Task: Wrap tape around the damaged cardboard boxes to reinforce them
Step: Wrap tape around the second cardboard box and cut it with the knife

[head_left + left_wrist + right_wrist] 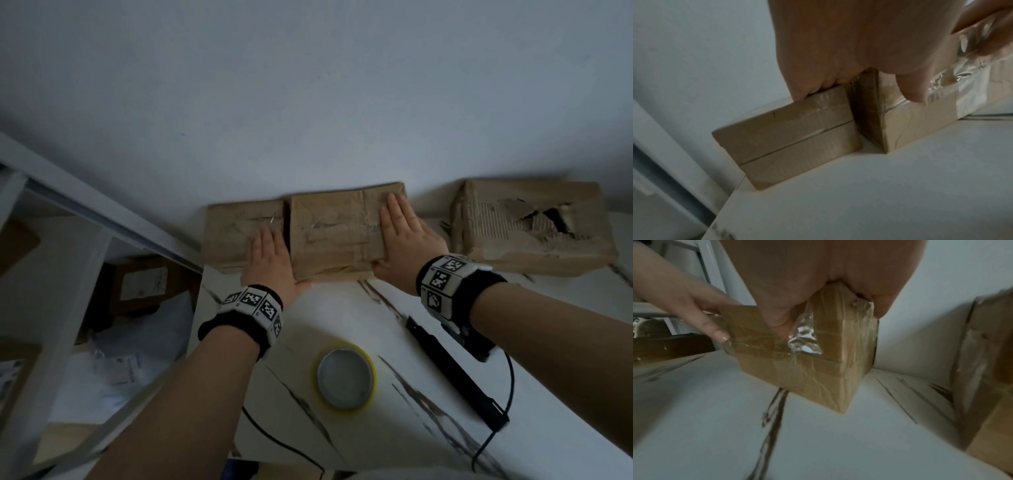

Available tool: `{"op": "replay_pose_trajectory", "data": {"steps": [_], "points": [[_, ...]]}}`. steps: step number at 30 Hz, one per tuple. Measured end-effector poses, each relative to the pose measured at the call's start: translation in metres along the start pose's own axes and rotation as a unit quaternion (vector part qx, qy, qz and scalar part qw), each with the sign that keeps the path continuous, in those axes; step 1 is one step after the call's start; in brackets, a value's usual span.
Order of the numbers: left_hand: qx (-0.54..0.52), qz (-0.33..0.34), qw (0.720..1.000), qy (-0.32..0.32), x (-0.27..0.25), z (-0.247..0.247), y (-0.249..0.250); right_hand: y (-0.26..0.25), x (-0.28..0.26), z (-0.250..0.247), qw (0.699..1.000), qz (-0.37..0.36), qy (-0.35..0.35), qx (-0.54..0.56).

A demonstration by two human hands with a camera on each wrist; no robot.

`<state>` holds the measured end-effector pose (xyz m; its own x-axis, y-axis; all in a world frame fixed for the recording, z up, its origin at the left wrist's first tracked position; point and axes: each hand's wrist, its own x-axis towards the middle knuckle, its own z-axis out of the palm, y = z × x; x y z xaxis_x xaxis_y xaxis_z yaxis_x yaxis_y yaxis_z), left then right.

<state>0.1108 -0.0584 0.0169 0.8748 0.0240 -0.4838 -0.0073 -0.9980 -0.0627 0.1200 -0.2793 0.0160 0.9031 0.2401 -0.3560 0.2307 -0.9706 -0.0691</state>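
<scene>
Three brown cardboard boxes stand in a row against the wall. The middle box (334, 236), wrapped in clear tape, has my right hand (406, 236) flat on its top right, with the thumb (780, 327) pressing the shiny tape on its front face. My left hand (270, 260) lies with straight fingers on the left box (236, 229), and its thumb (914, 95) touches the middle box's front. The right box (534, 229) has a torn, caved-in top. A yellow-edged tape roll (346, 377) lies flat on the table near me.
A black cutter-like tool (455, 373) and a black cable (507, 394) lie on the white marbled table (394, 445) to the right of the roll. The table's left edge drops to a white shelf frame (85, 212) with boxes and bags below.
</scene>
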Motion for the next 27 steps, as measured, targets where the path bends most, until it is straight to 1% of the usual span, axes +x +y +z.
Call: {"op": "replay_pose_trajectory", "data": {"steps": [5,8,10,12,14,17,18,20,21,22,25,27], "points": [[-0.057,0.011,0.998,0.030,0.002,0.002,-0.004,-0.005,0.000,-0.001,1.000,0.018,0.000,0.017],[-0.082,0.011,0.996,0.035,0.002,0.000,-0.005,-0.004,-0.001,-0.001,1.000,0.016,-0.006,0.026],[-0.080,0.004,0.996,0.039,0.000,-0.003,-0.003,-0.001,-0.002,-0.002,0.999,0.013,-0.005,0.038],[-0.058,0.008,0.996,0.066,-0.003,-0.007,0.004,0.001,-0.004,-0.005,0.997,0.014,0.004,0.076],[-0.061,0.027,0.994,0.091,-0.008,-0.011,0.014,0.003,-0.009,-0.009,0.993,0.015,0.023,0.117],[-0.066,0.077,0.987,0.125,-0.017,-0.016,0.032,0.003,-0.027,-0.014,0.990,0.015,0.060,0.129],[-0.063,0.098,0.984,0.134,-0.020,-0.017,0.038,0.003,-0.035,-0.014,0.988,0.022,0.082,0.131],[-0.064,0.141,0.977,0.144,-0.026,-0.018,0.048,0.006,-0.053,-0.011,0.980,0.056,0.132,0.135],[-0.070,0.162,0.973,0.146,-0.029,-0.018,0.053,0.008,-0.063,-0.008,0.979,0.078,0.132,0.133],[-0.076,0.181,0.970,0.146,-0.034,-0.018,0.057,0.011,-0.072,-0.003,0.981,0.098,0.106,0.128],[-0.074,0.235,0.959,0.141,-0.046,-0.014,0.068,0.015,-0.099,0.019,0.981,0.145,-0.043,0.121],[-0.059,0.261,0.954,0.135,-0.052,-0.009,0.075,0.015,-0.116,0.035,0.973,0.167,-0.102,0.120]]}}
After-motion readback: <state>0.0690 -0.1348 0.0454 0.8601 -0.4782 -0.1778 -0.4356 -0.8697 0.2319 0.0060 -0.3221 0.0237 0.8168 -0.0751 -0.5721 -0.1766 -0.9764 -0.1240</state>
